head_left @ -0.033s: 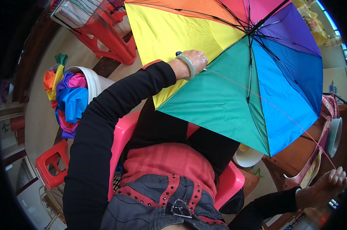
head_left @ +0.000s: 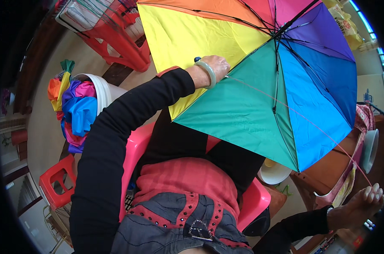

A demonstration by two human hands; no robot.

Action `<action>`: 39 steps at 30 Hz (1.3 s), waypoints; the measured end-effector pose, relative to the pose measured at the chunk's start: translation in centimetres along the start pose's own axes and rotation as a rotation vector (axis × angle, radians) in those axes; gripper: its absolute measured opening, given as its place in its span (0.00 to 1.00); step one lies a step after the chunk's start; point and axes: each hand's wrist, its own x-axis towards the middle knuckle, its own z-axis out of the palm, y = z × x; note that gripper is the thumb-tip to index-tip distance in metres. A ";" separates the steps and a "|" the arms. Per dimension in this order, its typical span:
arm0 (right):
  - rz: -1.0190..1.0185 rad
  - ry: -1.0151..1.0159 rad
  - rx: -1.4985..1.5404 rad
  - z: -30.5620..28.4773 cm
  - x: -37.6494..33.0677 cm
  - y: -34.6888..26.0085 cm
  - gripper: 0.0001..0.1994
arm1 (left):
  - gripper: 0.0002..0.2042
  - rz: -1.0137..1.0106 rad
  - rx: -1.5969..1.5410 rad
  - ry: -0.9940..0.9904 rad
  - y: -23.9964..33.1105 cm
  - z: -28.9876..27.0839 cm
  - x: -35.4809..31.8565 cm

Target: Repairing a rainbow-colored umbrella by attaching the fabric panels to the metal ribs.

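A rainbow umbrella (head_left: pixel 238 108) lies open over my lap, its inside, black ribs and shaft facing me. My left hand (head_left: pixel 218 67), with a pale bangle at the wrist, is closed on the rib and cloth where the yellow and green panels meet. From beside its fingers a pink thread (head_left: pixel 310 122) runs taut across the green and blue panels. At the far lower right, my right hand (head_left: pixel 361 206) pinches the thread's other end, out past the umbrella's edge. Whether a needle is between those fingers I cannot make out.
On the left, a white bucket (head_left: pixel 102 94) holds bunched rainbow cloth (head_left: pixel 82 112). A red stool (head_left: pixel 58 180) stands below it, another red stool (head_left: pixel 130 55) farther back bears wire-like pieces. A white bowl (head_left: pixel 274 174) and a brown wooden table (head_left: pixel 323 175) are at the right.
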 end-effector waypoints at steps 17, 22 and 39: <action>0.046 0.291 -1.540 -13.6 -1.9 8.1 0.07 | 0.08 -0.024 -0.204 0.113 -4.2 -2.3 -1.3; 0.444 0.227 -1.627 -15.1 -3.7 12.2 0.04 | 0.08 -0.148 0.115 0.246 -4.9 -1.8 0.7; 0.257 0.100 -1.317 -8.9 -7.6 18.8 0.05 | 0.10 -0.418 -0.340 0.052 3.2 2.0 0.5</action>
